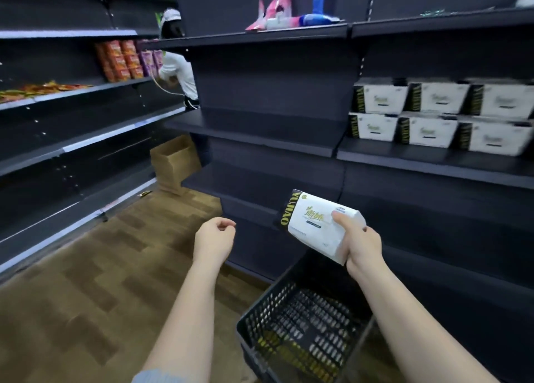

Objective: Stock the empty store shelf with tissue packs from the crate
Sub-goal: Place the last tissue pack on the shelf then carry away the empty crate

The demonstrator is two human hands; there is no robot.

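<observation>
My right hand [361, 242] grips a white tissue pack [313, 222] with a black end band, held tilted above the black plastic crate [260, 313] on the floor. My left hand [215, 235] hangs to the left of the pack, fingers loosely curled with nothing in them. On the dark shelf [427, 158] at the right, several identical tissue packs [433, 114] stand in two stacked rows. The shelf [254, 135] to their left is bare.
Pink and blue packages [286, 9] lie on the top shelf. Another person in a white top [179, 70] works at the far end of the aisle, beside a brown cardboard box [173, 163]. Orange and purple snack packs [124, 60] fill the left shelving. Wood-pattern floor lies between.
</observation>
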